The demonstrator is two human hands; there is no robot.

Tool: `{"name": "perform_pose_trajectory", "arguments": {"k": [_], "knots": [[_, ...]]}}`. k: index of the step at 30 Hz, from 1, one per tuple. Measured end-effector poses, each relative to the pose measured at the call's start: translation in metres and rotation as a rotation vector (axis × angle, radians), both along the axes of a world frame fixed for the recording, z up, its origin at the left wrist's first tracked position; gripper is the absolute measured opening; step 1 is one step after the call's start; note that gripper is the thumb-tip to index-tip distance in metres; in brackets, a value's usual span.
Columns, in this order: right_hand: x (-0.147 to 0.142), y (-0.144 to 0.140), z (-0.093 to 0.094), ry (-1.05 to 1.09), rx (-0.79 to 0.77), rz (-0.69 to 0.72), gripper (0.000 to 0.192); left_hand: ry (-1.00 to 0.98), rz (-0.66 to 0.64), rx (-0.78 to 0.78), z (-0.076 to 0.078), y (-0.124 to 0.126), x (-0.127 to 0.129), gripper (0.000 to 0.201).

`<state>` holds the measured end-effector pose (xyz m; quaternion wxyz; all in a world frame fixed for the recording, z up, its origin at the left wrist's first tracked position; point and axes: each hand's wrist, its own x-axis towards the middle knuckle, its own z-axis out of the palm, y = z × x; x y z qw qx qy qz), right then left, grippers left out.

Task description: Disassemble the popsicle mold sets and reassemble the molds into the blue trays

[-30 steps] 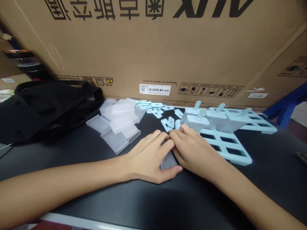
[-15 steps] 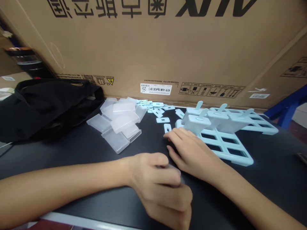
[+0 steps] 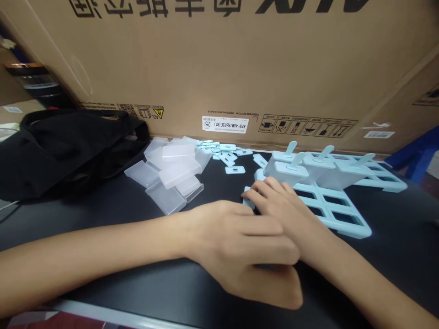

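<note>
My left hand (image 3: 243, 251) is closed above the dark table, its back towards me. A translucent popsicle mould showed between its fingers half a second ago; now the fingers hide it. Beyond it, my right hand (image 3: 279, 203) has its fingertips on a small light-blue popsicle mould lid (image 3: 247, 202) with a slot in it. Just right of that hand lies a light-blue rack (image 3: 346, 217) with rectangular openings. Several translucent moulds with blue lids and sticks, such as one assembled mould (image 3: 291, 172), stand in it.
Loose translucent moulds (image 3: 168, 198) lie heaped at centre left. Several blue lids (image 3: 235, 170) are scattered behind my hands. A large cardboard box (image 3: 171, 59) forms the back. Black cloth (image 3: 68, 155) and a dark bottle (image 3: 37, 84) are at left.
My left hand has moved right and turned over, nearer my right hand, covering the mould. My right hand has drawn the lid slightly towards me.
</note>
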<state>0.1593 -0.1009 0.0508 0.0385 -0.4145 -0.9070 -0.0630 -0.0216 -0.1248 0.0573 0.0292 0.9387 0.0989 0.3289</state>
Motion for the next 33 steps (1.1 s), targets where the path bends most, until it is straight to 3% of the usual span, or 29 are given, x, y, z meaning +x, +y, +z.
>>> {"name": "perform_pose_trajectory", "arguments": {"k": [3,6,9,12,17,23,27,30,33], "knots": [[0.002,0.002,-0.002,0.025,-0.020,0.005,0.015,-0.060,0.065,-0.307,0.000,-0.007,-0.001,0.010],[0.004,0.002,-0.003,0.059,-0.022,0.025,0.015,-0.037,-0.024,-0.567,-0.006,-0.012,-0.008,0.020],[0.005,0.001,0.000,0.090,-0.042,0.013,0.016,0.024,-0.133,-0.681,-0.012,-0.013,-0.013,0.033],[0.005,0.000,0.001,0.116,-0.072,0.016,0.018,0.098,-0.192,-0.763,-0.016,-0.013,-0.013,0.033],[0.004,0.001,-0.006,0.156,-0.028,0.026,0.033,0.143,-0.305,-0.790,-0.020,-0.017,-0.011,0.042],[0.005,0.003,-0.008,0.196,-0.010,0.021,0.047,0.214,-0.230,-0.865,-0.016,-0.020,-0.004,0.041],[0.004,0.004,-0.001,0.358,-0.097,-0.097,0.056,0.299,-0.305,-0.924,-0.019,-0.011,-0.007,0.046],[0.007,0.004,0.008,0.640,-0.157,-0.203,0.052,0.175,-0.298,-0.788,-0.029,-0.004,-0.014,0.041],[0.013,0.004,0.022,0.904,-0.217,-0.186,0.040,-0.132,-0.253,-0.576,-0.039,0.004,-0.018,0.050]]}}
